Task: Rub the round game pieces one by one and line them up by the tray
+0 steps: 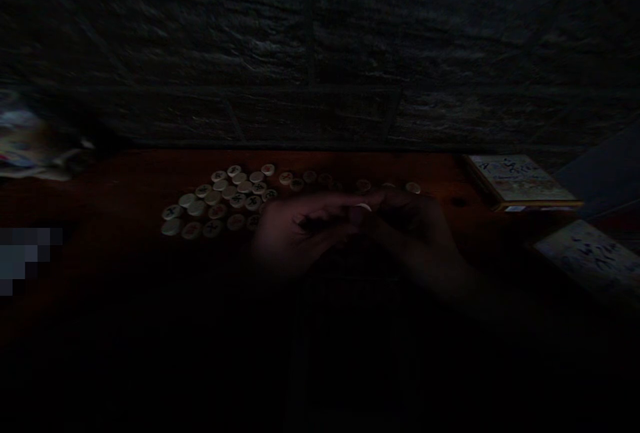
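Note:
The scene is very dark. A tight cluster of round cream game pieces (220, 201), marked with dark and red characters like Chinese chess pieces, lies on a reddish-brown wooden table (125, 180). Several more pieces (310, 177) trail off in a loose row to the right. My left hand (300, 230) reaches in from the middle with its fingers extended, close beside the cluster. The pale edge of one round piece (364, 207) shows at its fingertips. My right hand (410, 230) is curled against those fingertips, its grip hidden in shadow.
A rough stone wall (310, 53) rises behind the table. At the right lie a flat illustrated box (520, 181) and a pale printed board or card (590, 256). A blurred bundle (30, 140) sits at the far left, above a pixelated patch (25, 253).

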Available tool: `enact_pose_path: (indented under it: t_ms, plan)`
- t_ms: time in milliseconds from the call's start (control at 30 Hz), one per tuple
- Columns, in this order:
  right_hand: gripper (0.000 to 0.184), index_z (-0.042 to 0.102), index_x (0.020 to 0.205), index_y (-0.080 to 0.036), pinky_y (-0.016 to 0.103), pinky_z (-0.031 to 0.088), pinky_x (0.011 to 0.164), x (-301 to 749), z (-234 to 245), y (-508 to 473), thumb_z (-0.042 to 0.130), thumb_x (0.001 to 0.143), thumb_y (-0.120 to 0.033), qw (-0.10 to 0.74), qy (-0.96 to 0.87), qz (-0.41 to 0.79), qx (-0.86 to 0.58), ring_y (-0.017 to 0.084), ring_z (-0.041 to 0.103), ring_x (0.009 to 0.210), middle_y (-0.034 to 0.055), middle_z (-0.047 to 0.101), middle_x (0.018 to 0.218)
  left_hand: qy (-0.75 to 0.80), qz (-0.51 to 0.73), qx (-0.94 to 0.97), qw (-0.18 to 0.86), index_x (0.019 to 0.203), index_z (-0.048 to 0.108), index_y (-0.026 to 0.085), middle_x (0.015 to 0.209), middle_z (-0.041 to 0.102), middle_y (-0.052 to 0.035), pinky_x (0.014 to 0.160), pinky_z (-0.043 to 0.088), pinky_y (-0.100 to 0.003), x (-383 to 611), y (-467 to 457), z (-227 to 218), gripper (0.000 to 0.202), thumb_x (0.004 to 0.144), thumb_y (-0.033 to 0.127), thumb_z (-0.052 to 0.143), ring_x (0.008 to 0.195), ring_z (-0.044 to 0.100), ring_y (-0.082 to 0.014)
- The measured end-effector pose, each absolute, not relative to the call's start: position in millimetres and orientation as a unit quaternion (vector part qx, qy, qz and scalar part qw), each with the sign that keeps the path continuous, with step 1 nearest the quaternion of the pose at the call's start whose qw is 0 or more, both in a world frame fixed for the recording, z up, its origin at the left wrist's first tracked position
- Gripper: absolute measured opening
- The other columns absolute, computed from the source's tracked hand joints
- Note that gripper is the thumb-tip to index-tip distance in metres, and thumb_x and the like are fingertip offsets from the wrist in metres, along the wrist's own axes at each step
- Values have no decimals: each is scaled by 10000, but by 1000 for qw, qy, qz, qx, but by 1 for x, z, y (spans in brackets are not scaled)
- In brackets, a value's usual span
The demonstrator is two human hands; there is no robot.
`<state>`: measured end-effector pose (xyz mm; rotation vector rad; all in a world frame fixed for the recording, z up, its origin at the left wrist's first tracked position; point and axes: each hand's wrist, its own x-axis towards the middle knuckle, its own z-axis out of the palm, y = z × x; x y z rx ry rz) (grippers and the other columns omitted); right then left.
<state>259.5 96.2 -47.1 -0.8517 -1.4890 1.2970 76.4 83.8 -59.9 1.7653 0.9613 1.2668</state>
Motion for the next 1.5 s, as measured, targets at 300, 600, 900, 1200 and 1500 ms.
enact_pose_path:
  t_ms: [300,600,900,1200,1500]
  plan:
    - [119,806,843,-198,152,559,653,259,-49,98,871,812,-292,471,-609,542,-336,94,722,686,-11,778,746,376,497,684,379,1158,791,275,933,835,25,758,664,-226,76,84,-60,297,871,206,820,772,799,-149]
    - [182,815,916,-212,210,569,596,261,-44,95,817,861,-385,453,-604,542,-368,128,711,662,12,780,786,399,511,650,396,1120,799,261,931,835,2,704,670,-240,78,84,-58,254,868,250,823,768,801,-166]
    - [162,818,1033,-248,237,596,724,263,-48,93,795,887,-314,463,-612,544,-338,141,746,788,12,808,911,403,522,639,396,1138,777,219,959,838,-30,685,669,-247,78,87,-60,247,892,230,789,784,807,-183]
    - [196,795,944,-211,254,600,685,260,-50,95,825,856,-384,478,-630,518,-325,142,729,724,19,787,830,386,508,674,372,1207,771,212,1090,827,-44,734,666,-254,75,83,-57,280,953,137,678,815,808,-171]
    - [230,784,827,-208,255,599,644,260,-51,97,886,778,-409,489,-623,496,-357,147,724,681,13,778,764,361,464,724,360,1304,727,270,1184,803,-30,898,646,-279,73,78,-56,356,963,179,683,980,795,-194]
